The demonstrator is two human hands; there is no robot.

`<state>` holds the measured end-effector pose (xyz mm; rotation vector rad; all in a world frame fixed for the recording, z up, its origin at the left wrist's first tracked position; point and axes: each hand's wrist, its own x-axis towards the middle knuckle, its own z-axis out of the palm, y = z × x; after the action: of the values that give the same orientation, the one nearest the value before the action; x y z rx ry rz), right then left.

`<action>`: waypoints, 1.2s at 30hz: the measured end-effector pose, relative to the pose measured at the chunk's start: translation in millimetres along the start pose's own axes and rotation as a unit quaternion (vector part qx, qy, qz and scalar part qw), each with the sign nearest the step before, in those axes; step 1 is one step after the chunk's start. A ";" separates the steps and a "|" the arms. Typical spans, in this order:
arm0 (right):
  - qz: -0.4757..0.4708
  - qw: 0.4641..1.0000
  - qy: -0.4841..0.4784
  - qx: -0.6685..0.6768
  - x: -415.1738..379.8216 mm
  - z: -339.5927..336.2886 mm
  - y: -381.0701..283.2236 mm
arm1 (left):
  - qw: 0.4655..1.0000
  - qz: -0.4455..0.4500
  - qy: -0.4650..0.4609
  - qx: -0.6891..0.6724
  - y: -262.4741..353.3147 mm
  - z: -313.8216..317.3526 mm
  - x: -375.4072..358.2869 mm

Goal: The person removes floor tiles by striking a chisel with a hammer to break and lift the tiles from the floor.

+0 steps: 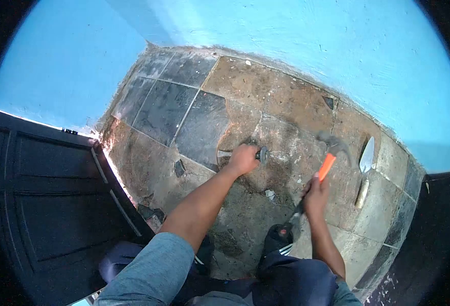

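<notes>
My left hand (244,159) is closed around a chisel (262,154), which lies low over the floor. Its round striking end sticks out to the right of the fist, and its flat blade points left at the broken edge of a dark floor tile (200,127). In my right hand (315,198) is a hammer (327,166) with an orange and black handle. The hammer's head is raised and smeared by motion, to the right of the chisel and apart from it.
A trowel (367,155) lies on the floor at the right. Blue walls (306,41) border the floor at the back, and a dark panelled door (67,188) stands at the left. Loose tile pieces (179,168) and rubble are scattered about. My sandalled feet are close below.
</notes>
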<state>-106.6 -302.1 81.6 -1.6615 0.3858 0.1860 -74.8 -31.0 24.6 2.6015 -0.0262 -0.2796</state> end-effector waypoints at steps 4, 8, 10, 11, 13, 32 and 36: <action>-0.066 0.984 -0.112 -0.120 -21.3 26.8 76.1 | 1.000 -0.016 0.004 -0.020 -5.3 7.2 3.2; 0.051 0.983 -0.168 -0.060 -35.4 30.3 27.8 | 0.999 -0.021 0.001 -0.025 -7.3 6.8 1.9; 0.029 0.990 -0.131 -0.035 -28.8 17.7 11.3 | 0.999 -0.022 -0.004 -0.028 -6.6 5.0 4.2; 0.017 0.996 -0.085 -0.033 -24.7 7.5 3.2 | 0.999 -0.020 -0.006 -0.025 -7.6 5.3 5.1; -0.066 0.998 0.008 -0.020 -11.4 -14.4 -15.0 | 0.999 -0.019 -0.009 -0.025 -5.2 4.6 4.0; 0.330 0.886 -0.174 0.273 -29.9 -1.7 39.5 | 1.000 -0.009 0.005 -0.006 -9.3 11.6 -0.4; 0.393 0.823 -0.248 0.327 -46.1 -23.4 89.3 | 0.998 0.023 -0.051 0.029 0.0 10.8 -9.9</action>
<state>-183.7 -326.4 17.4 -0.6500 0.6300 0.9712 -86.7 -35.6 17.4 2.6387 -0.1326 -0.3994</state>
